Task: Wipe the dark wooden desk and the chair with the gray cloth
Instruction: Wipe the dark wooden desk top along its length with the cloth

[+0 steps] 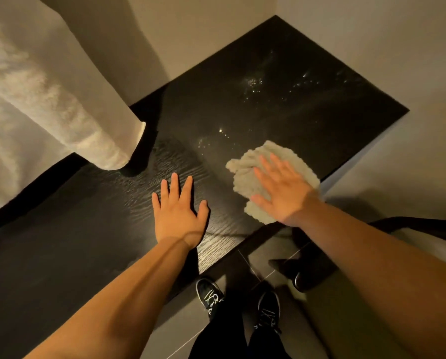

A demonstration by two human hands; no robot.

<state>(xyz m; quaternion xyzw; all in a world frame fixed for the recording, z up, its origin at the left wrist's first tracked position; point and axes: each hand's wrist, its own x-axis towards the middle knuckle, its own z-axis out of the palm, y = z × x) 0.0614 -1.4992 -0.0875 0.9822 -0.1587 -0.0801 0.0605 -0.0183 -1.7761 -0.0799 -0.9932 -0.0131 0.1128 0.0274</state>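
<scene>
my left hand (pixel 179 211) lies palm down on the dark wooden counter with a visible grain (pixel 268 104), near its front edge, with the fingers straight, slightly spread and holding nothing. my right hand (pixel 284 193), a little blurred, presses palm down on the crumpled pale gray cloth (pixel 245 164), fingers straight and apart rather than curled around it. the cloth sits on the counter right at the front edge, on its right half. my hands are apart, with bare wood between them. small bright specks (pixel 253 82) glint on the counter toward its far corner. a pale textured curtain (pixel 48 86) hangs at the counter's left edge. beyond the front edge a dark-framed chair with a pale seat (pixel 424 225) shows only in part, and my black sneakers with white laces (pixel 210 296) stand on the gray tiled floor (pixel 333 320).
</scene>
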